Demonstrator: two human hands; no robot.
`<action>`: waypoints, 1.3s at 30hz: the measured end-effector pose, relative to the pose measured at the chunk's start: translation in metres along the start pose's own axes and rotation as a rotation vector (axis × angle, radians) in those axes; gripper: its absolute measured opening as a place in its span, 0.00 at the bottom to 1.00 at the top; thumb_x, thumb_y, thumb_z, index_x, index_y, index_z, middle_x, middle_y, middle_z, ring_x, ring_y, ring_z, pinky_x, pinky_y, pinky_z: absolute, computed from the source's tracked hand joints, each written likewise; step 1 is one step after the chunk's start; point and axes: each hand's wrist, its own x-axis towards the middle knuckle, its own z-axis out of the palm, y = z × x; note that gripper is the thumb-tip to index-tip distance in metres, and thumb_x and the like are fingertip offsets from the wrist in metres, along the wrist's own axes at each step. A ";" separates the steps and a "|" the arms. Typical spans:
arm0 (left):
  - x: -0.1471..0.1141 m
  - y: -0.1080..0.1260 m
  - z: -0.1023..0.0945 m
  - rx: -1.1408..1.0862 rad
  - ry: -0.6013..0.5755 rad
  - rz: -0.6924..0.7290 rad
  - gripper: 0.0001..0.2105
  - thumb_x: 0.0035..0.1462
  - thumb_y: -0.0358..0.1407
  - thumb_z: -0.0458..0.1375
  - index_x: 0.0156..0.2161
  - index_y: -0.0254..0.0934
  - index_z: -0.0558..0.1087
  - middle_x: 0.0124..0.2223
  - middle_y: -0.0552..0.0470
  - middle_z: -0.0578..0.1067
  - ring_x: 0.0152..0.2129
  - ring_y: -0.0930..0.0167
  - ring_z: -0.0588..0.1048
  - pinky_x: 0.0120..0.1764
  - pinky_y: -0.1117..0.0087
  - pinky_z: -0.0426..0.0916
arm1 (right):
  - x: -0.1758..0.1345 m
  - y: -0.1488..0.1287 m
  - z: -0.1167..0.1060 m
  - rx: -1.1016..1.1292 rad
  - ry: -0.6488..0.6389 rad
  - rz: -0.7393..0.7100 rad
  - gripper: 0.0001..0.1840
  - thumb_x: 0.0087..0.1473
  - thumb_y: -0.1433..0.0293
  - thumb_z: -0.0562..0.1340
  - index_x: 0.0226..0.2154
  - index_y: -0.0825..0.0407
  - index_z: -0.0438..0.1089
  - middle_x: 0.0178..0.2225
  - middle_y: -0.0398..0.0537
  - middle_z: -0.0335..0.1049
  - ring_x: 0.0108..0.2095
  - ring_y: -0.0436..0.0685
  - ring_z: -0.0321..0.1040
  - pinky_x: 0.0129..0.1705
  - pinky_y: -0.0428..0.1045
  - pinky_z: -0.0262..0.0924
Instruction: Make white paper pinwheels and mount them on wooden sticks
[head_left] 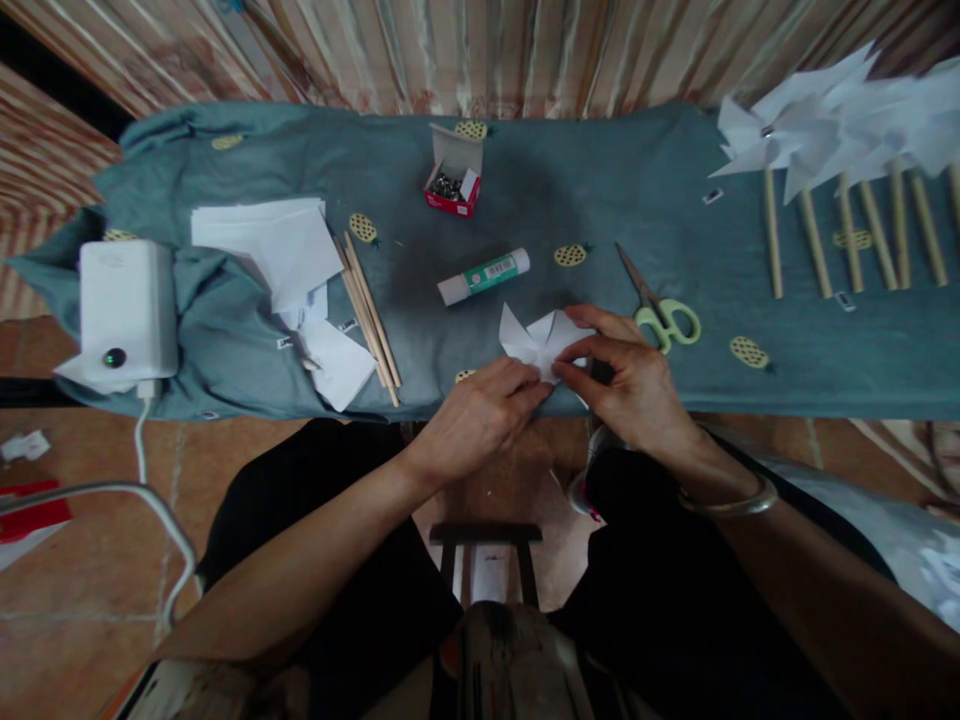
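Observation:
A white paper pinwheel, partly folded, is between my two hands at the table's near edge. My left hand pinches its lower left side, fingers closed. With thumb and fingertips, my right hand grips the paper near the middle and along its right side. Fingers cover part of the folds. Just beyond the paper lies a glue stick with a green label. Scissors with pale green handles rest to the right of my right hand, blades pointing away from me.
An open red box holds small metal pins. Wooden sticks lie beside white paper sheets on the left. A white device with a cable sits at the far left. Finished pinwheels on sticks line the right side.

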 end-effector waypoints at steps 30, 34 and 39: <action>0.002 -0.002 0.000 -0.086 -0.044 -0.037 0.12 0.65 0.30 0.50 0.48 0.32 0.73 0.44 0.44 0.74 0.44 0.67 0.72 0.45 0.64 0.73 | -0.003 -0.002 0.000 -0.029 -0.019 -0.139 0.12 0.59 0.68 0.58 0.41 0.39 0.75 0.59 0.43 0.65 0.60 0.65 0.60 0.59 0.66 0.60; 0.003 -0.003 0.000 -0.084 -0.054 -0.042 0.12 0.65 0.30 0.49 0.47 0.32 0.73 0.44 0.44 0.74 0.44 0.67 0.72 0.45 0.64 0.73 | -0.003 -0.004 -0.001 -0.031 -0.081 -0.112 0.15 0.58 0.69 0.58 0.43 0.34 0.74 0.61 0.37 0.63 0.62 0.67 0.57 0.62 0.69 0.55; 0.003 -0.002 -0.001 -0.085 -0.058 -0.039 0.12 0.65 0.31 0.50 0.47 0.30 0.73 0.44 0.43 0.74 0.43 0.66 0.72 0.45 0.64 0.73 | -0.006 -0.005 0.001 -0.040 -0.119 -0.110 0.17 0.57 0.72 0.57 0.44 0.36 0.74 0.63 0.39 0.61 0.64 0.71 0.53 0.62 0.72 0.53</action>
